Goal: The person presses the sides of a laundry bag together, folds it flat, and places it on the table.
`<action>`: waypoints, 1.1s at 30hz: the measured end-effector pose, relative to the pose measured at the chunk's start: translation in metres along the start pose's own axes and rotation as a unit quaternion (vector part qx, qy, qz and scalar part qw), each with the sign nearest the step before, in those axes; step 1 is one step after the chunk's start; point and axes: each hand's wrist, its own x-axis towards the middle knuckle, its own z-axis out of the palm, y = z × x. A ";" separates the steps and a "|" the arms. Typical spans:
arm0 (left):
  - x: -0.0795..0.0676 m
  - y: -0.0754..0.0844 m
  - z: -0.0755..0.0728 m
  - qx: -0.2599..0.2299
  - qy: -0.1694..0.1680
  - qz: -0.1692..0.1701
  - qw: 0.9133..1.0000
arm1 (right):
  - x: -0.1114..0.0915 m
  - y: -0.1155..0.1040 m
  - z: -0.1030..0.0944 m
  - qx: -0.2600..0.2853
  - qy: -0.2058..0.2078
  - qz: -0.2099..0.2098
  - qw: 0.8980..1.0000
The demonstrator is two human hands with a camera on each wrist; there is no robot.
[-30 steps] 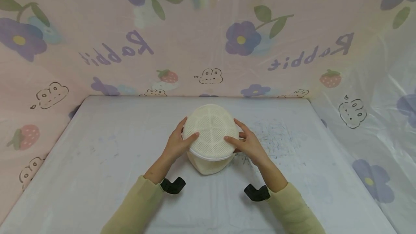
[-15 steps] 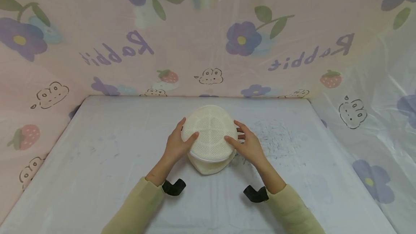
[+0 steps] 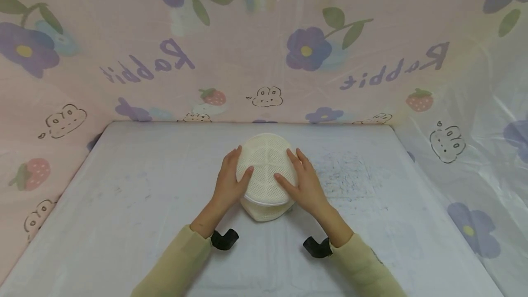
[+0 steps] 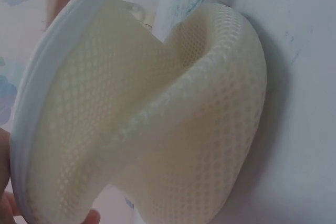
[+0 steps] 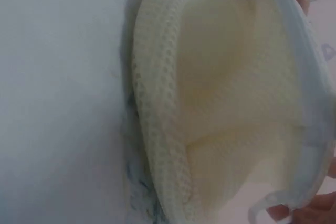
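A round mesh laundry bag (image 3: pixel 266 166) in cream, with white trim round its top, stands between my two hands in the head view. My left hand (image 3: pixel 231 180) grips its left side, thumb lying over the top panel. On the opposite side my right hand (image 3: pixel 304 182) holds the bag, its thumb also on the top. The left wrist view shows the mesh wall (image 4: pixel 173 119) folded and slanting beneath the trim (image 4: pixel 39 77). In the right wrist view the wall (image 5: pixel 220 98) sags inward, and a small white loop (image 5: pixel 260 208) hangs by the trim (image 5: pixel 310 77).
The bag rests on a white-covered table (image 3: pixel 165 168), with dark scribble marks (image 3: pixel 350 175) to its right. A patterned curtain (image 3: pixel 247 49) encloses the back and sides. Black curved pieces (image 3: pixel 225 239) stick out at both sleeve cuffs.
Both hands have moved inward, and the bag's top looks narrower between them. The right fingers have come from behind the edge to lie along the bag's right side.
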 end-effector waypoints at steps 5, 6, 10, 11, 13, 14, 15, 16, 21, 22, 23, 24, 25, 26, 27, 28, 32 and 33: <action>-0.001 -0.004 0.005 0.035 -0.008 0.032 0.999 | -0.002 0.000 0.006 -0.024 -0.011 -0.026 0.999; -0.002 -0.004 0.005 0.044 -0.009 0.038 0.998 | -0.002 0.001 0.008 -0.029 -0.012 -0.030 0.999; -0.003 -0.006 0.008 0.076 -0.011 0.061 0.995 | -0.003 0.002 0.011 -0.049 -0.012 -0.050 0.997; -0.003 -0.006 0.009 0.085 -0.012 0.067 0.994 | -0.003 0.002 0.012 -0.056 -0.011 -0.055 0.997; -0.004 -0.006 0.009 0.110 -0.018 0.075 0.991 | -0.003 0.004 0.013 -0.079 -0.010 -0.069 0.994; -0.004 -0.006 0.009 0.126 -0.022 0.078 0.989 | -0.003 0.005 0.014 -0.091 -0.011 -0.076 0.993; -0.004 -0.006 0.010 0.142 -0.026 0.080 0.986 | -0.002 0.006 0.014 -0.104 -0.014 -0.083 0.991; -0.004 -0.006 0.010 0.159 -0.027 0.084 0.983 | -0.002 0.006 0.014 -0.117 -0.018 -0.090 0.989; -0.005 -0.008 0.010 0.226 -0.022 0.110 0.968 | -0.001 0.008 0.013 -0.162 -0.039 -0.118 0.979; -0.006 -0.009 0.010 0.232 -0.020 0.118 0.965 | -0.001 0.008 0.013 -0.168 -0.042 -0.122 0.977; -0.006 -0.009 0.010 0.237 -0.021 0.125 0.963 | -0.001 0.008 0.013 -0.174 -0.046 -0.127 0.975; -0.007 -0.009 0.010 0.241 -0.022 0.132 0.961 | -0.001 0.008 0.012 -0.180 -0.049 -0.131 0.974; -0.007 -0.010 0.010 0.246 -0.025 0.138 0.959 | -0.001 0.008 0.012 -0.187 -0.052 -0.135 0.972; -0.007 -0.011 0.010 0.250 -0.029 0.143 0.957 | -0.001 0.007 0.012 -0.192 -0.058 -0.137 0.970; -0.008 -0.011 0.010 0.253 -0.033 0.149 0.955 | -0.001 0.007 0.012 -0.198 -0.063 -0.140 0.968; -0.008 -0.012 0.010 0.255 -0.036 0.156 0.954 | -0.001 0.007 0.012 -0.202 -0.067 -0.141 0.967; -0.009 -0.015 0.009 0.263 -0.052 0.176 0.947 | -0.002 0.008 0.011 -0.208 -0.082 -0.144 0.964; -0.009 -0.015 0.008 0.264 -0.056 0.179 0.946 | -0.002 0.008 0.011 -0.209 -0.084 -0.145 0.963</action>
